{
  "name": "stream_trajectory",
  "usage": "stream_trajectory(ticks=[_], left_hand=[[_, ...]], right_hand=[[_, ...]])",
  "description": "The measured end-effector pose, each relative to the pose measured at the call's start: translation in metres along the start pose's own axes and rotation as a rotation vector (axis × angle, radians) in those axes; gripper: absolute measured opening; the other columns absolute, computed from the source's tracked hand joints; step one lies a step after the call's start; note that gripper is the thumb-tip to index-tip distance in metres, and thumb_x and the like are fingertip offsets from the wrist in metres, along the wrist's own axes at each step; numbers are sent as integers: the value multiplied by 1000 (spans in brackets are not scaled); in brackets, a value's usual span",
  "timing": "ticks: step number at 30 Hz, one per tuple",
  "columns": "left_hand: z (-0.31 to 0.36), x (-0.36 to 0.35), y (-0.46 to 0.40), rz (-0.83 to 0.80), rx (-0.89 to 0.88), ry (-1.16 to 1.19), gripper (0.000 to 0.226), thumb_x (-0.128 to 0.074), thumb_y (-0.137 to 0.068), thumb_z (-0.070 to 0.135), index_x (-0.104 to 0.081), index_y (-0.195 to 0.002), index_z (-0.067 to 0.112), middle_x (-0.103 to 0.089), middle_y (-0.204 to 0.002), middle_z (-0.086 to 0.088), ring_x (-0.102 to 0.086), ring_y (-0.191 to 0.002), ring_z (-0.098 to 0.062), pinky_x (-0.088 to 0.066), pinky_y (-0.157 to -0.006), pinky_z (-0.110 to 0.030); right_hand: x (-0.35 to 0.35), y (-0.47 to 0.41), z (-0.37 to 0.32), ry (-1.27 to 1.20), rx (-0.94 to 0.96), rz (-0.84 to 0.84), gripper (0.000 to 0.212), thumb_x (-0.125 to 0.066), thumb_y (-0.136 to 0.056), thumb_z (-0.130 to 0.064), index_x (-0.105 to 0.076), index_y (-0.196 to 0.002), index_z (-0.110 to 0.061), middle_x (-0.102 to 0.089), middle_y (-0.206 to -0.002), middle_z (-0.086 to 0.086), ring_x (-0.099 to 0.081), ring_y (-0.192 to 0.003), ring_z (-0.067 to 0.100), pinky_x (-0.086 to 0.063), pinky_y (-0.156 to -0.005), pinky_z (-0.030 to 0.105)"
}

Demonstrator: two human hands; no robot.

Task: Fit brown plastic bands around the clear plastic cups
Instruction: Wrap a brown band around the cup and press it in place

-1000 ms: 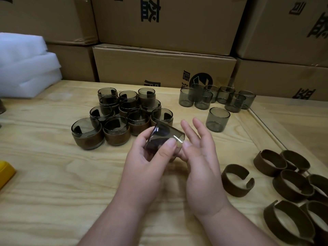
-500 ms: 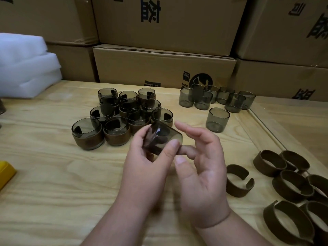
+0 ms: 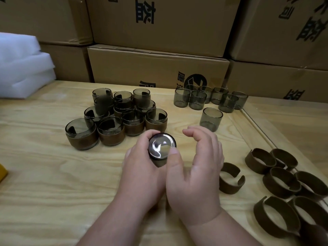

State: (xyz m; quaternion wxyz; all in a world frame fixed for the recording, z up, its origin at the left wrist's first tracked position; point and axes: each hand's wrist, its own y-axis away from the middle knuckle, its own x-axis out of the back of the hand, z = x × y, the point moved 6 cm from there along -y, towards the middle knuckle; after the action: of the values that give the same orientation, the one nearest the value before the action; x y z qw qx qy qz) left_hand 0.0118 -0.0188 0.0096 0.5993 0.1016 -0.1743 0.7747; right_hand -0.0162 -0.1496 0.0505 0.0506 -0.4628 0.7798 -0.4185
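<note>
I worked at a pale wooden table (image 3: 44,174) with big brown cardboard boxes (image 3: 159,64) stacked behind it and soft white foam sheets (image 3: 23,68) far off to my left. A thin raised strip (image 3: 257,125) ran along the table past my right hand. There was bare wood near me on the left.

My left hand (image 3: 142,174) held a smoky clear plastic cup (image 3: 160,148), fingers curled round it, its shiny flat bottom facing me. My right hand (image 3: 198,174) was beside it, thumb touching the cup, the other fingers bent and holding nothing.

Cups with brown bands on (image 3: 113,118) sat just past my left fingers. Plain cups (image 3: 211,98) stood farther off. Open brown plastic bands (image 3: 276,176) lay to my right.
</note>
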Motion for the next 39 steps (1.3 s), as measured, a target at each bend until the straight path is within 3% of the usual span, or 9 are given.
stream_trajectory(ticks=[4, 8, 14, 20, 24, 27, 30, 35, 39], left_hand=[[8, 1, 3, -29, -47, -100, 73, -83, -80, 33, -48, -140, 54, -66, -117, 14, -59, -117, -22, -45, -106, -48], [12, 2, 5, -32, -43, -102, 68, -78, -85, 38, -45, -139, 62, -64, -116, 17, -57, -118, -21, -42, -108, -47], [13, 2, 4, -38, -22, -55, 72, -80, -85, 32, -43, -117, 85, -63, -121, 8, -56, -124, -19, -41, -112, -46], [13, 0, 3, -2, -38, 15, 53, -72, -77, 39, -55, -100, 84, -58, -120, 25, -58, -124, -8, -39, -115, -45], [12, 0, 2, 9, -48, 12, 52, -73, -74, 34, -61, -102, 77, -60, -121, 23, -57, -125, -5, -39, -115, -46], [7, -1, 2, 10, -43, -24, 60, -80, -80, 19, -59, -107, 69, -64, -113, 26, -60, -117, -5, -44, -109, -48], [2, -2, 1, 10, -22, -10, 54, -81, -80, 18, -56, -105, 59, -68, -105, 26, -65, -106, -7, -48, -104, -49], [0, -2, 1, 20, -4, 11, 42, -79, -75, 35, -50, -101, 51, -71, -94, 20, -67, -97, -17, -48, -101, -51], [-3, -2, 1, 36, 3, 2, 41, -79, -74, 41, -45, -97, 48, -69, -78, 19, -64, -89, -25, -52, -89, -50]], right_hand=[[-5, 9, 6, 276, -165, -193, 68, -27, -91, -61, -53, -140, -23, -40, -155, 6, -33, -144, 28, -20, -117, 63], [-11, 12, 15, 334, -252, -345, 80, -7, -87, -72, -44, -146, -33, -20, -165, 0, -16, -151, 22, -13, -123, 54], [-13, 7, 13, 191, -221, -296, 65, -25, -88, -66, -58, -130, -28, -35, -156, -1, -27, -145, 19, -27, -116, 47], [-15, -3, 31, 303, -281, -205, 31, -58, -86, -46, -63, -114, -34, -45, -148, -5, -33, -142, 20, -21, -118, 45], [-15, -7, 36, 164, -286, -173, 20, -70, -87, -25, -68, -106, -31, -56, -133, -8, -45, -133, 19, -31, -113, 44], [-13, -8, 34, 260, -276, -121, 25, -67, -83, -31, -68, -108, -36, -55, -136, -8, -42, -136, 17, -22, -117, 48], [-15, -7, 44, 419, -368, -247, 38, -66, -86, -38, -61, -124, -39, -46, -147, -7, -32, -143, 17, -12, -122, 44], [-20, -7, 41, 252, -337, -296, 34, -66, -89, -23, -63, -119, -37, -45, -144, -7, -33, -141, 17, -24, -119, 42], [-20, -7, 48, 368, -394, -322, 41, -66, -87, -32, -57, -127, -40, -35, -152, -5, -26, -145, 20, -23, -120, 43]])
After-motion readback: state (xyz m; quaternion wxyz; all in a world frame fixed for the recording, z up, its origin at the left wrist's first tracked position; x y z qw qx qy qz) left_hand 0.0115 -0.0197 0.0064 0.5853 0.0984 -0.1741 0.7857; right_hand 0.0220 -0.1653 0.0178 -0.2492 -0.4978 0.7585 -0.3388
